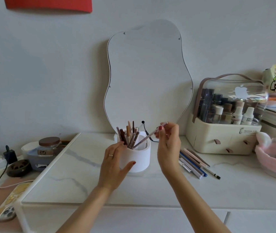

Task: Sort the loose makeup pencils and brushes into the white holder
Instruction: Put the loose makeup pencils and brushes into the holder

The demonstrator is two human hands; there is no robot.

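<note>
The round white holder (140,158) stands at the middle of the marble top, with several brown and beige pencils (129,135) upright in its left compartment. My left hand (115,163) wraps the holder's left side. Held above the holder's right side, my right hand (167,143) pinches the top end of a thin pink pencil (146,137), which slants down with its tip inside the holder. Several loose pencils and brushes (196,163) lie on the top just right of my right hand.
A wavy mirror (147,78) leans on the wall behind the holder. A cream cosmetics box (224,138) and a pink headband (275,153) stand at the right. At the left are a jar (49,146), cables and a phone (9,204).
</note>
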